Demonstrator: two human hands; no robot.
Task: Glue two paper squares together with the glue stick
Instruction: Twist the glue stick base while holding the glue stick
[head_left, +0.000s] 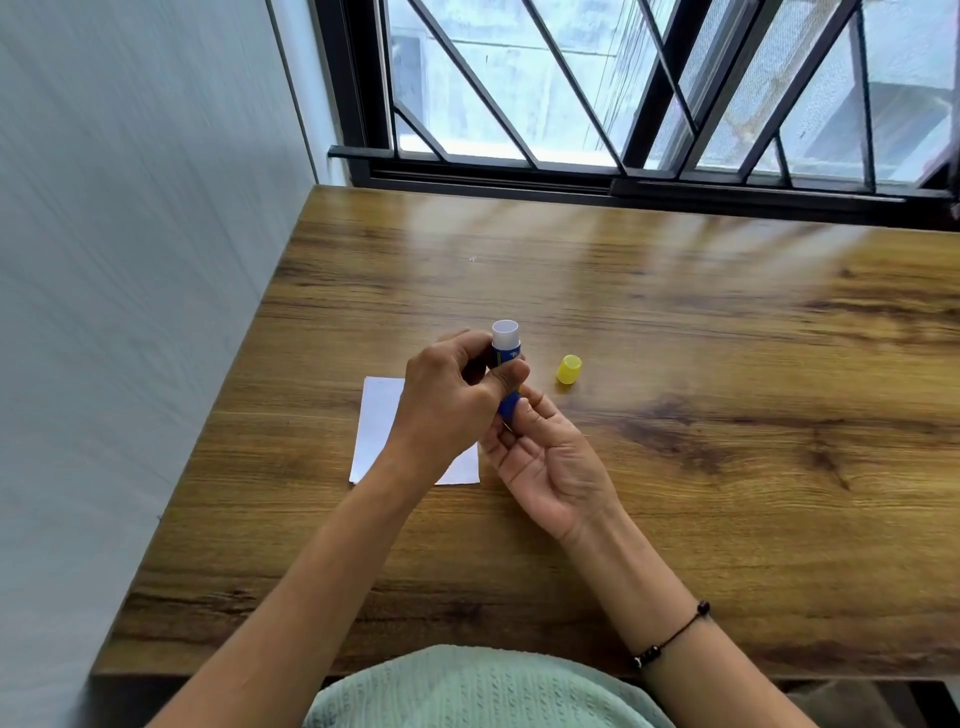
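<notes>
A wood-grain table (675, 364) is filling most of the view, its far edge running under a black-framed window (623, 104) with slanted bars, and its left edge lying against a pale wall (130, 260). Daylight is glancing off the far half of the tabletop.

Near the left part of the table, white paper (376, 431) is lying flat, partly hidden by the left forearm; whether it is one sheet or two stacked cannot be told. The left hand (447, 400) is closing around the blue barrel of the glue stick (506, 348), thumb and fingers wrapping its middle, and holding it above the paper's right side, tilted with its white open end pointing up and away. The right hand (545, 457) is sitting palm-up just below, its fingertips (524, 410) pinching the stick's lower blue end. A dark beaded cord (670, 636) is circling the right wrist.

The yellow cap (569, 369) is lying on the table just to the right of the stick, apart from both hands and from the paper.

The right half of the table is lying open, as is the far strip by the window. The near edge is meeting a light green knitted garment (467, 691).
</notes>
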